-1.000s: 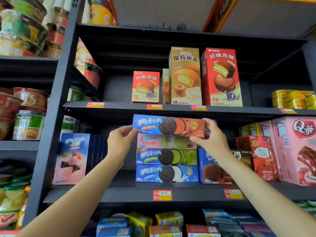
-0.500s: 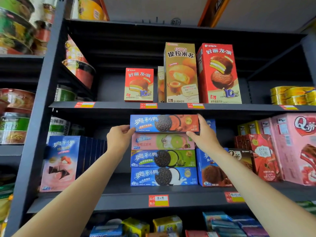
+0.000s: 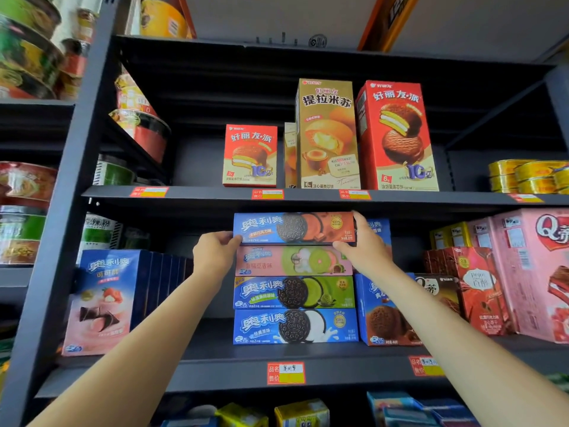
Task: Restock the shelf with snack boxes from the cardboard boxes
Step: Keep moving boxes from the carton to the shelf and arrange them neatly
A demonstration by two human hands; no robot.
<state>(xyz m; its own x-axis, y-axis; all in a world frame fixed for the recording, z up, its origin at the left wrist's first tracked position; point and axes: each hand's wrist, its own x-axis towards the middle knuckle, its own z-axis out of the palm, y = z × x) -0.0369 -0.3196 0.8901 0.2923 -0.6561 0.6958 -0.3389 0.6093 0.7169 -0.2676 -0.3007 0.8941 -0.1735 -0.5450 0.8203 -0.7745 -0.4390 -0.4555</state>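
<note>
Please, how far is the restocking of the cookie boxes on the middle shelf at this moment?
Done: three cookie boxes lie stacked flat, white-cream box lowest, green box, then pink box. In hand: the left hand and right hand hold the ends of the orange-brown box, which sits on top of the stack. Left: letting go. No cardboard supply box is in view, so the remainder is unknown.

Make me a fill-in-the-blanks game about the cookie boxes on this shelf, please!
1. The stack of cookie boxes in the middle is ____ boxes high.
2. The left hand and right hand hold the ____ box of the stack.
3. Right under the top box lies a ____ box.
4. The bottom box is mostly ____.

Missing words: four; top; pink; blue
</note>
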